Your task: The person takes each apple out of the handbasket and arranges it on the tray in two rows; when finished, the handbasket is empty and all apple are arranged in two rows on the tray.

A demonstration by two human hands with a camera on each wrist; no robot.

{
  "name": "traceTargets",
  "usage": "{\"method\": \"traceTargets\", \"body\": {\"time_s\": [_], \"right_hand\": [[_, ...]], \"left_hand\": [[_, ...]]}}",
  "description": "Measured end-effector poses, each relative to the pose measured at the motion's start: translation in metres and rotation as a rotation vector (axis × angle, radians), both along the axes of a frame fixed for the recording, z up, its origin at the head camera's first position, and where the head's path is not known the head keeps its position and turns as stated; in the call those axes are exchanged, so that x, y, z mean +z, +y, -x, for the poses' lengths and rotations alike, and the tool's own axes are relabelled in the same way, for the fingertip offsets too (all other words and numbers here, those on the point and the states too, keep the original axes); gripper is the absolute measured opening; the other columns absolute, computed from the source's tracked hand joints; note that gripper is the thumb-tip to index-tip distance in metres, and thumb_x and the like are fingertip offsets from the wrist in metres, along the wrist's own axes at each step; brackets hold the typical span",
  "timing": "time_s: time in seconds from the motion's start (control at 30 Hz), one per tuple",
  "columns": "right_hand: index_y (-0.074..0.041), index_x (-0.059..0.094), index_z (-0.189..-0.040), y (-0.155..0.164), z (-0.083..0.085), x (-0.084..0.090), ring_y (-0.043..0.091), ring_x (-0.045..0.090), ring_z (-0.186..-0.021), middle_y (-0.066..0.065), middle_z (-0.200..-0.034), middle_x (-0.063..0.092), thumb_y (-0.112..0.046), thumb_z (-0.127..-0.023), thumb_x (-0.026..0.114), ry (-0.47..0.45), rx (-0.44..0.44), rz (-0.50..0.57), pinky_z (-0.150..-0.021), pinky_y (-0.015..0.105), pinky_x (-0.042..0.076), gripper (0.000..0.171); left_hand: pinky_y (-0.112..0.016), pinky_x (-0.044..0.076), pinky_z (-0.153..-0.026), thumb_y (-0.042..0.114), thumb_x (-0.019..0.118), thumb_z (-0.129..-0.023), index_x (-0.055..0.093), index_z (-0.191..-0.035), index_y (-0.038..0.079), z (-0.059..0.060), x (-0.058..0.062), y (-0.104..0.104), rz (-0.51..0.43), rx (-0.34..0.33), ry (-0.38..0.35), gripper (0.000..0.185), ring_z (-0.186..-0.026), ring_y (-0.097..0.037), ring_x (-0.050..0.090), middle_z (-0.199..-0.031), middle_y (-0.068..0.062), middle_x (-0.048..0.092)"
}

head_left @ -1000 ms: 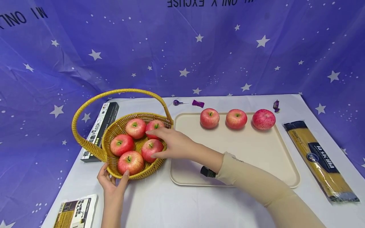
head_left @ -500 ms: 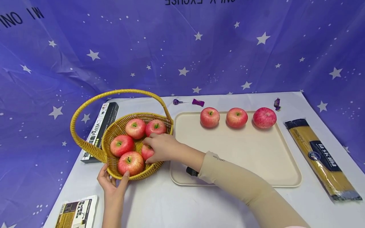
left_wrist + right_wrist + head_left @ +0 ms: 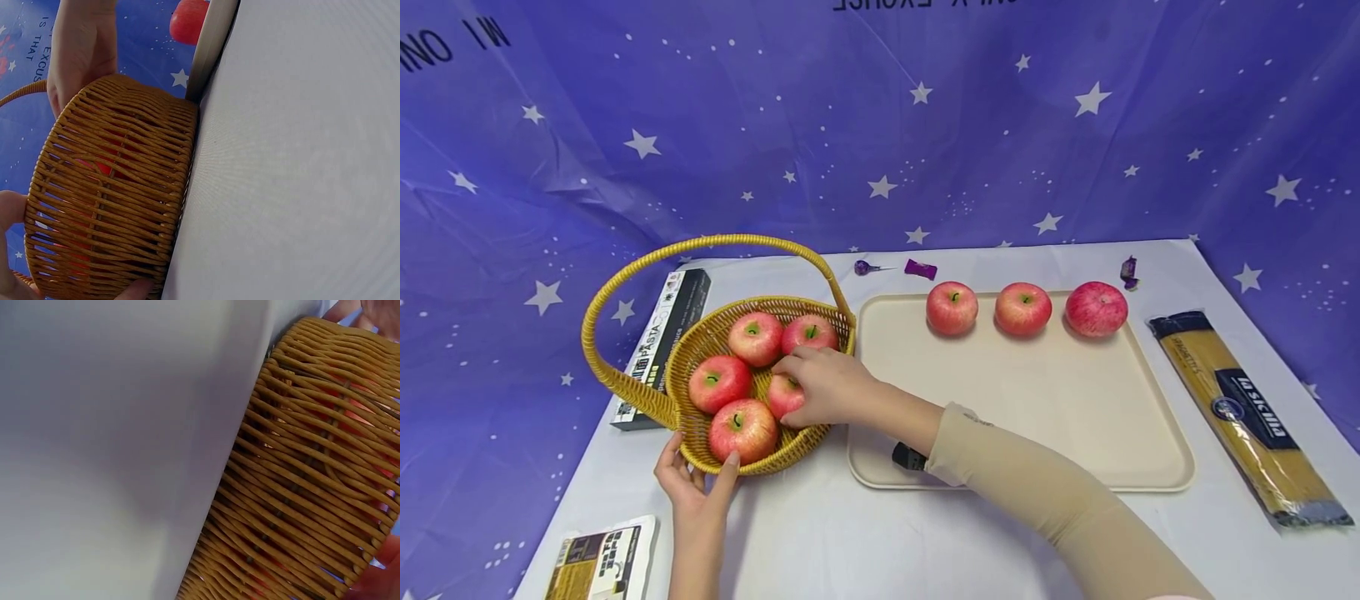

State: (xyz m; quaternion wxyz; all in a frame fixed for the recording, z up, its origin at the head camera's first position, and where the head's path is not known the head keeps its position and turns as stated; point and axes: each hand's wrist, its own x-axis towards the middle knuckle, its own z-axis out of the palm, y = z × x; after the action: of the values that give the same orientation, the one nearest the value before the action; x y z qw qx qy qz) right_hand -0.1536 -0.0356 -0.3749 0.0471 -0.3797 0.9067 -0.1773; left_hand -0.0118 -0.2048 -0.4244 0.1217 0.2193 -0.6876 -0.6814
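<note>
A yellow wicker basket [image 3: 805, 446] with a tall arched handle holds several red apples. My left hand [image 3: 692, 487] grips its near left rim, thumb over the edge and fingers against the outside wall; the left wrist view shows the woven side [image 3: 112, 187] close up. Inside the basket, my right hand [image 3: 827, 387] curls round an apple [image 3: 784, 395] at the right, partly hidden under the palm. Another apple [image 3: 810, 332] lies just behind those fingers, and one [image 3: 743, 431] sits near my left thumb. In the right wrist view the basket's wall [image 3: 300, 469] hides most of the apples.
A beige tray [image 3: 1015, 433] right of the basket carries three apples [image 3: 1022, 310] along its far edge. A spaghetti pack [image 3: 1247, 417] lies at the right. Behind the basket is a dark pasta box [image 3: 658, 350]; a white-edged packet [image 3: 602, 558] lies front left. Small purple sweets [image 3: 921, 269] lie at the back.
My right hand has moved down and left from above the right-hand apples and closed round the nearer one. My left hand has stayed on the rim.
</note>
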Motion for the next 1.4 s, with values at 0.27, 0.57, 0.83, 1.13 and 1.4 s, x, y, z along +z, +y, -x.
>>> {"method": "traceTargets", "body": {"time_s": [0.27,0.57,0.83,1.13,1.4], "right_hand": [[-0.021,0.06,-0.129,0.017,0.0,0.02,0.012,0.049,-0.116,-0.006,-0.128,0.052,-0.044,-0.075,0.077,-0.008,-0.038,0.241,-0.092,0.029,0.047,0.061],[-0.021,0.06,-0.129,0.063,0.008,0.043,0.014,0.051,-0.114,-0.003,-0.127,0.053,-0.039,-0.075,0.081,0.002,-0.112,0.451,-0.093,0.031,0.047,0.061],[-0.018,0.059,-0.129,0.103,0.033,0.043,0.012,0.051,-0.112,-0.004,-0.125,0.054,-0.033,-0.073,0.085,-0.073,-0.273,0.599,-0.094,0.033,0.047,0.064],[-0.017,0.058,-0.13,0.11,0.067,0.009,0.018,0.053,-0.111,0.002,-0.127,0.053,-0.037,-0.072,0.083,-0.114,-0.391,0.471,-0.094,0.037,0.046,0.065],[-0.009,0.058,-0.13,0.096,0.081,-0.025,0.025,0.051,-0.117,0.008,-0.128,0.054,-0.037,-0.074,0.083,-0.087,-0.344,0.297,-0.101,0.04,0.041,0.068]], "left_hand": [[-0.023,0.029,-0.11,0.008,0.061,-0.094,0.003,-0.148,0.023,0.002,-0.001,-0.002,0.011,0.015,-0.007,0.081,-0.144,-0.028,0.009,-0.151,-0.007,0.007],[-0.023,0.028,-0.111,0.009,0.061,-0.094,0.002,-0.148,0.023,0.002,0.0,-0.003,0.013,0.015,-0.015,0.081,-0.144,-0.027,0.009,-0.153,-0.008,0.006],[-0.021,0.031,-0.108,0.008,0.061,-0.094,0.003,-0.148,0.023,0.003,-0.001,-0.003,0.011,0.016,-0.012,0.081,-0.143,-0.027,0.011,-0.152,-0.007,0.008],[-0.02,0.03,-0.108,0.006,0.061,-0.094,0.005,-0.147,0.022,0.002,0.0,-0.002,0.012,0.016,0.02,0.079,-0.142,-0.028,0.012,-0.151,-0.008,0.01],[-0.019,0.031,-0.107,0.006,0.061,-0.094,0.005,-0.147,0.022,0.001,-0.001,0.0,0.01,0.009,0.01,0.079,-0.142,-0.028,0.012,-0.153,-0.009,0.01]]}}
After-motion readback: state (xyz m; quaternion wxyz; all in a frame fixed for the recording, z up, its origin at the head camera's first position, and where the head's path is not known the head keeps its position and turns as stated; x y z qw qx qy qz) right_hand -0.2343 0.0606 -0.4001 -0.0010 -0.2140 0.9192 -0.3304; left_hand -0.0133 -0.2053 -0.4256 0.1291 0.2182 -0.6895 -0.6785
